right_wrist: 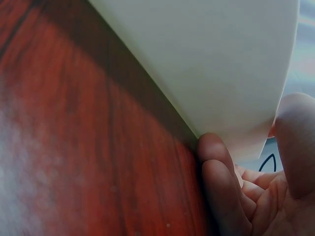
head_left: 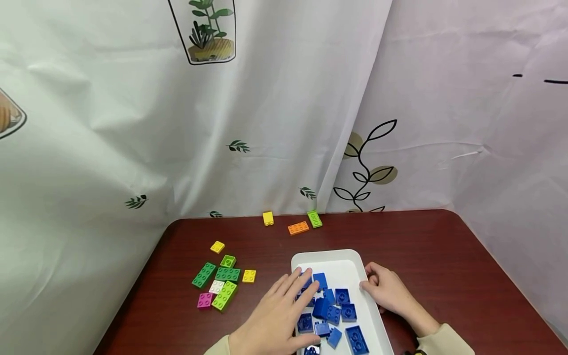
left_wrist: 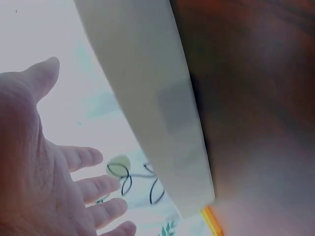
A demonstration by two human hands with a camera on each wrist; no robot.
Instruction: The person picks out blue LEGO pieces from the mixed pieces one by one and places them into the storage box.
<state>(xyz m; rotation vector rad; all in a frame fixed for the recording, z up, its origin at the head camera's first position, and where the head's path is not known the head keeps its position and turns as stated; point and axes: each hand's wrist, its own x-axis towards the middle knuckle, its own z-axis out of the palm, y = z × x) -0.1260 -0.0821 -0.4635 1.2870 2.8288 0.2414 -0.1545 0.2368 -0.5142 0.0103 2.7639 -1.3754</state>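
A white tray (head_left: 341, 262) holds several blue building bricks (head_left: 333, 314), some lying upside down, mostly toward its left and middle. My left hand (head_left: 277, 310) is spread flat above the tray's left side, fingers straight and apart, covering some bricks in the head view. The left wrist view shows its palm and fingers empty beside the tray wall (left_wrist: 142, 88). My right hand (head_left: 390, 291) grips the tray's right side, thumb at the rim and curled fingers (right_wrist: 214, 147) low against the outer wall, close to the tabletop.
Left of the tray lie loose bricks: dark green (head_left: 204, 275), light green (head_left: 225, 296), white (head_left: 216, 287), magenta (head_left: 205, 300) and yellow (head_left: 249, 276). Near the table's back edge are yellow (head_left: 268, 218), orange (head_left: 298, 228) and lime (head_left: 314, 219) bricks. A patterned curtain (head_left: 266, 108) hangs behind.
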